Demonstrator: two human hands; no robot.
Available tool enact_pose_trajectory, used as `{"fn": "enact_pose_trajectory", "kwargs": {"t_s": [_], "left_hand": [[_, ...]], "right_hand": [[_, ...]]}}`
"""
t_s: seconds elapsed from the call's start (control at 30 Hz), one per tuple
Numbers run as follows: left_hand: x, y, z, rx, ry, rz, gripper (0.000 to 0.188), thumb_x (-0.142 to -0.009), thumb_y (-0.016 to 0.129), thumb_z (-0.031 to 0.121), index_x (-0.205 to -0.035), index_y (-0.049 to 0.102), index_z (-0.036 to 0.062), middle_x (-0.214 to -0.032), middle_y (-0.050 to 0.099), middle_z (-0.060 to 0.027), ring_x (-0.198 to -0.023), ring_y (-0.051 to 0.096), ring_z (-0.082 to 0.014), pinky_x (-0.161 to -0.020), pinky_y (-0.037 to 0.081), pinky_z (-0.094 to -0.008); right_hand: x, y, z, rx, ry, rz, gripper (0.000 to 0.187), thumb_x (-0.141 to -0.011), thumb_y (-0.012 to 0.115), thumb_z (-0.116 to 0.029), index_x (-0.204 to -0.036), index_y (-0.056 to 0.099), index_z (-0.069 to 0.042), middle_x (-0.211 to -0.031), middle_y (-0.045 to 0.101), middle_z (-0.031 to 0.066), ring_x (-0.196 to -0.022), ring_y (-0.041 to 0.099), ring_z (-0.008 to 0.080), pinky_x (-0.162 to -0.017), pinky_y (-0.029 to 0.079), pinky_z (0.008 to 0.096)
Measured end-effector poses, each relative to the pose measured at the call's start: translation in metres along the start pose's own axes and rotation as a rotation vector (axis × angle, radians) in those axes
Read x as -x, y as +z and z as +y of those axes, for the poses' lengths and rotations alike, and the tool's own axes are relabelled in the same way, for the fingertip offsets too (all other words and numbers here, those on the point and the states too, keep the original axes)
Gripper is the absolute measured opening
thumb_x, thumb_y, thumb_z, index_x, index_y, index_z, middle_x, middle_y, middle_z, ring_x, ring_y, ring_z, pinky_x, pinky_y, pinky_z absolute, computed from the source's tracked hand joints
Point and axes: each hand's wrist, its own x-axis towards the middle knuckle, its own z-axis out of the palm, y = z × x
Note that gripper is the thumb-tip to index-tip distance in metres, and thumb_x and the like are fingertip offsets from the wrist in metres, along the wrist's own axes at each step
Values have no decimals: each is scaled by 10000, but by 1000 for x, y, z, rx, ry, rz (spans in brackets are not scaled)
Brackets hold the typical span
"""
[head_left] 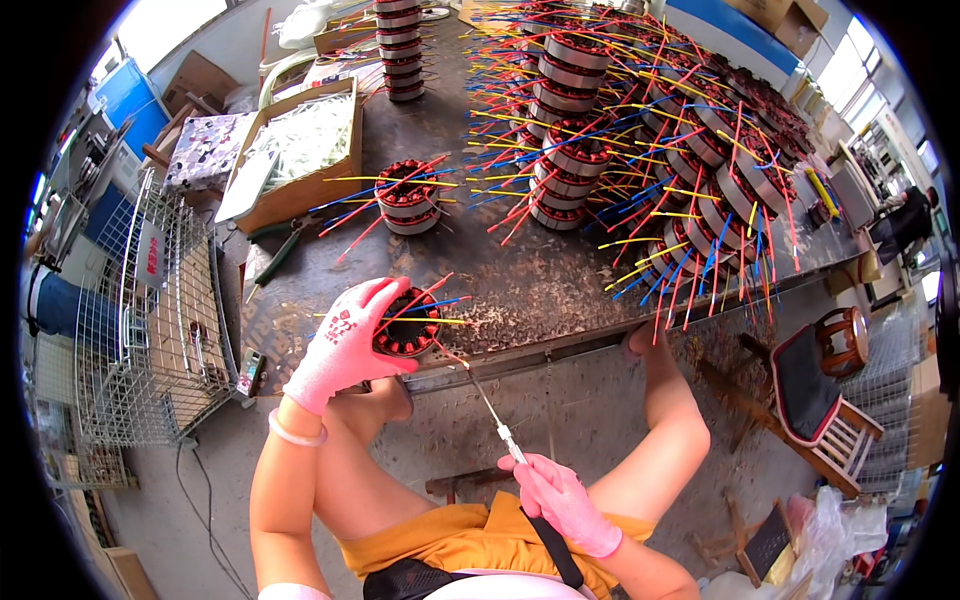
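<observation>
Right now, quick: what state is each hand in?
Left hand: closed on the left side of a dark wound ring with coloured wires.
Right hand: closed, holding a slim, pale rod-like tool.

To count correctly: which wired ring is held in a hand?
The front ring, in the left hand; the other rings sit farther back on the table.

Left hand [345, 338] grips a stator [406, 347]; right hand [565, 503] holds a thin rod [508, 437].
</observation>
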Motion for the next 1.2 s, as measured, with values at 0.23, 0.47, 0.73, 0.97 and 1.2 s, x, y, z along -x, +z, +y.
{"fn": "enact_pose_trajectory", "kwargs": {"t_s": [0.23,0.47,0.73,0.97,1.2], "left_hand": [[2,3,-2,-22,0,34,971,-565,905,278,-1404,478,39,-1377,523,-182,-1277,491,-375,-1087,400,-441],[0,1,-3,20,-28,-14,987,-551,913,220,-1411,469,27,-1390,505,-191,-1280,492,-369,-1088,402,-422],[-1,1,0,15,-13,-2,968,-559,913,257,-1399,485,37,-1364,529,-183,-1252,510,-376,-1061,418,-435],[-1,1,0,-10,-8,4,966,-563,910,267,-1399,484,35,-1363,528,-183,-1249,509,-379,-1065,415,-437],[1,2,-1,-14,-15,1,975,-565,910,275,-1406,479,39,-1375,520,-181,-1261,500,-377,-1072,409,-439]], "right_hand": [[1,0,1,-26,4,10,324,-1039,502,-202,-1266,577,16,-654,432,-57,-600,392,36,-558,305,198],[-1,0,3,-71,11,5,313,-1043,497,-196,-1260,584,13,-671,429,-56,-600,388,29,-562,303,190],[2,1,-4,11,4,5,335,-1046,489,-227,-1260,583,13,-674,420,-56,-604,383,32,-568,310,193],[1,1,2,-55,-9,3,327,-1048,482,-208,-1262,582,18,-692,420,-61,-600,380,34,-567,312,192],[1,0,0,-43,-8,6,313,-1046,485,-186,-1260,586,19,-674,418,-59,-595,377,33,-565,310,193]]}}
